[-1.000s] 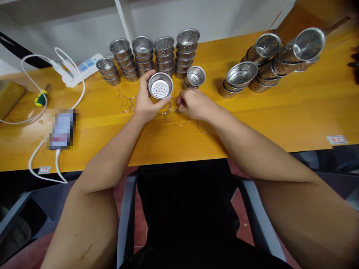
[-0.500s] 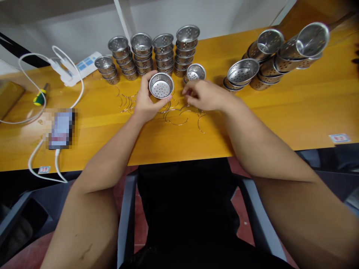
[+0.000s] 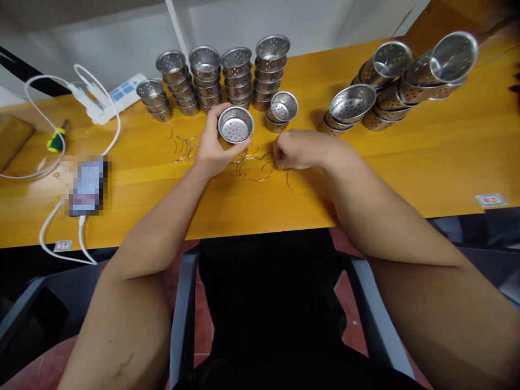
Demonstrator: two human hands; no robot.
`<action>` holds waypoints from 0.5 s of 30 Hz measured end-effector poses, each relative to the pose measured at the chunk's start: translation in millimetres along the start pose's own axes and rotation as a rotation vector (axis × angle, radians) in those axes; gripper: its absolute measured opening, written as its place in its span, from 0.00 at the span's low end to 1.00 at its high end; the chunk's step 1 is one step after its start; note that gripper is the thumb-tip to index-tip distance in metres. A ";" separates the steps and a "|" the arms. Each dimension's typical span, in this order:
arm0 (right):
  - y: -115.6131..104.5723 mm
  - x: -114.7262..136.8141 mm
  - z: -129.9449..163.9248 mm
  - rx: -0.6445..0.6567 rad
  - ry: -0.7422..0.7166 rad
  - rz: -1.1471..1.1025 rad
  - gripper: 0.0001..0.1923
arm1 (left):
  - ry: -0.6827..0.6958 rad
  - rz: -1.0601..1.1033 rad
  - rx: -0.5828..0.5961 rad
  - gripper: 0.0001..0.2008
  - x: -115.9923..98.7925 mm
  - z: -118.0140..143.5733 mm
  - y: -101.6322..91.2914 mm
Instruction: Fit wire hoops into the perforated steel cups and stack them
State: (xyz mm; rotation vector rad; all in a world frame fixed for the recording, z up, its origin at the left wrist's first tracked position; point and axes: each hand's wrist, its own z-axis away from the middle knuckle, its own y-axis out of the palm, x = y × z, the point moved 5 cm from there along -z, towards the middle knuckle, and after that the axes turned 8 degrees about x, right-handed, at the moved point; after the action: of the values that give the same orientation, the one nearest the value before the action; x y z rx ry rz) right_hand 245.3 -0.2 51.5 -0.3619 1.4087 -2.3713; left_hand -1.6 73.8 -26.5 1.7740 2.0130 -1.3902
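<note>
L hand [image 3: 212, 145] has its fingers wrapped round a metal cup [image 3: 236, 128], thumb at the near rim, mouth tipped twd the camera so the holes in its base show. Cup's held up over the table [image 3: 410, 181], just in front of the stacks [image 3: 209, 89]. R hand [image 3: 299, 149] is curled, fingers bent in, right at the thin wires [image 3: 257, 180]; tips hidden, can't tell if it's pinching one.

Wires lie loose under & betw. the hands, approx. mid-table; one curved pc. sits nearest the front edge, w/ a strip of tabletop betw. it & the edge. Both forearms cross that edge.

Small stack [image 3: 278, 125] stands just behind R hand, so tight there. The stacks run side by side along the back, near the wall [image 3: 325, 27]. Cup group [image 3: 392, 102] is off to the R, some cups leaning, w/ a gap of tabletop betw. it & small stack. More tabletop runs from R forearm to a label [image 3: 491, 200] by the front edge.

Far L: phone [image 3: 86, 187], screen pixelated; white cable [image 3: 44, 251] looping over the front edge; power strip [image 3: 129, 93] at back; screwdriver [image 3: 56, 141] by the cable.
</note>
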 end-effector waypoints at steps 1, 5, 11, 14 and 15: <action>-0.7 2.5 0.8 0.006 0.019 0.013 0.11 | 0.002 0.002 -0.001 0.52 -0.5 -0.2 0.0; -2.5 7.1 3.2 0.006 0.056 0.022 0.14 | 0.009 0.010 -0.012 0.51 -1.7 -0.5 0.0; -5.1 23.3 -5.1 -0.209 -0.188 -0.090 0.16 | 0.002 -0.008 -0.030 0.51 -5.2 0.7 -1.0; 2.2 31.7 -16.1 -0.200 -0.219 -0.079 0.14 | -0.015 -0.007 -0.027 0.52 -6.5 1.0 -1.2; 3.8 32.9 -18.8 -0.200 -0.203 -0.079 0.14 | -0.016 -0.004 -0.026 0.53 -6.7 1.0 -1.2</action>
State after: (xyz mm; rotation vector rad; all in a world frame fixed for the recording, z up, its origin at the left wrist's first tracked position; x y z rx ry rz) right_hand 208.9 -1.1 40.5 -0.7030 1.5619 -2.1850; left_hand -1.0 68.5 -22.2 1.7436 2.0179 -1.3682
